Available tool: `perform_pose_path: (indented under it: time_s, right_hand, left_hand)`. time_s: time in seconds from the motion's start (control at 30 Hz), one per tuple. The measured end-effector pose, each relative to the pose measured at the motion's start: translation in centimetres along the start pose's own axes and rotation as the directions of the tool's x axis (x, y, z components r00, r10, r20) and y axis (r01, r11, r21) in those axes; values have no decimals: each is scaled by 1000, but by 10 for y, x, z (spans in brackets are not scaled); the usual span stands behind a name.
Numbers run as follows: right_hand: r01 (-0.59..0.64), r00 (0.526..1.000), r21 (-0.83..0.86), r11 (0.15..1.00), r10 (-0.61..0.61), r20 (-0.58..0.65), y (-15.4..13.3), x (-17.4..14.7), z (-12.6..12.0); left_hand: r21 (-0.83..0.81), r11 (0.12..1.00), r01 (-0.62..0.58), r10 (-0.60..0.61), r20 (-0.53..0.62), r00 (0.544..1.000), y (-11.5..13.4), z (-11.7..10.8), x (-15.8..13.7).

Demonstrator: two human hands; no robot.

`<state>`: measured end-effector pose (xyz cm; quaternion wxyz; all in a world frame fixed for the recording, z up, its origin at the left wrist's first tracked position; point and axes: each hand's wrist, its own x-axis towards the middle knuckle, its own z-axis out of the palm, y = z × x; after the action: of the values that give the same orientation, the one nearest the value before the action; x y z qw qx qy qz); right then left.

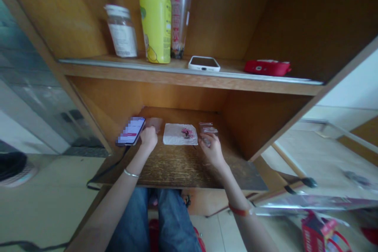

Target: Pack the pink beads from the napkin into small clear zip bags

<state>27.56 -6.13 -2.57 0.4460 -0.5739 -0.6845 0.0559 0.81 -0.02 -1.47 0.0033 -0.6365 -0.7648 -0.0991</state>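
Pink bits [187,132] lie clustered on R part of white sheet [172,134], btwn both hands; setting-out looks done, further handling prob o/s, w/ no bits seen elsewhere on desk [177,167]. L hand [149,138] curled nr phone [134,130] and clear bag [156,123], can't tell if gripping anything. R hand [213,149] part-closed, fingers bent at clear pkts [208,128], contact likely, can't confirm what, if anything, is held

The head camera looks down over the desk [177,167].
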Motion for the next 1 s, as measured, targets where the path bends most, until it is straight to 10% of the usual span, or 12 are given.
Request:
perform_pose_path:
  time_s: [0.57, 0.73, 0.9, 1.0]
  right_hand:
    - [66, 938, 304, 950, -163, 306, -60, -15, 49]
    - [64, 922, 337, 939, -185, 341, -60, 6, 67]
    - [151, 941, 358, 921, -245, 234, -58, 26, 84]
    - [155, 952, 393, 906, -243, 186, -57, 32, 88]
  left_hand:
    - [-147, 981, -123, 89, -220, 971, -9, 7, -4]
    - [-256, 870, -421, 191, -613, 767, -9, 12, -5]
    - [-177, 583, -793, 459, -733, 501, 15, 16, -26]
    - [-201, 510, -836, 447, -768, 458, 25, 18, -33]
